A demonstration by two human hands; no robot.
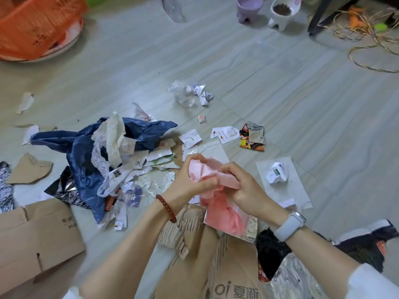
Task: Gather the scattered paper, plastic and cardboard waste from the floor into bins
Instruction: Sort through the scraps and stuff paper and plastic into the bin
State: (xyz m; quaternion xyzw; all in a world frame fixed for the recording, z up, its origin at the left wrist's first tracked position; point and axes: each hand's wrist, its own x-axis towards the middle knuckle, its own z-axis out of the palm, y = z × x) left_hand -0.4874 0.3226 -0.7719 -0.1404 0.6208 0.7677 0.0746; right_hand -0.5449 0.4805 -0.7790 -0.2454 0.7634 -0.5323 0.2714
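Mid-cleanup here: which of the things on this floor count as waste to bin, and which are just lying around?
Job items:
pink plastic bag, gripped by left hand and right hand
blue plastic bag
crumpled paper ball
cardboard scrap
red snack wrapper
orange basket, likely a bin

Lying about:
white pet bowl
purple bowl
rope coil

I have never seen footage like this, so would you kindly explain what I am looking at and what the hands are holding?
There is no machine: a person wears a camera on the head, looking down at their own bare hands. The left hand, with a bead bracelet, and the right hand, with a watch, both grip a crumpled pink plastic bag. Below lies a tiled floor strewn with waste: a blue plastic bag, torn cardboard, a crumpled paper ball. An orange basket stands far left.
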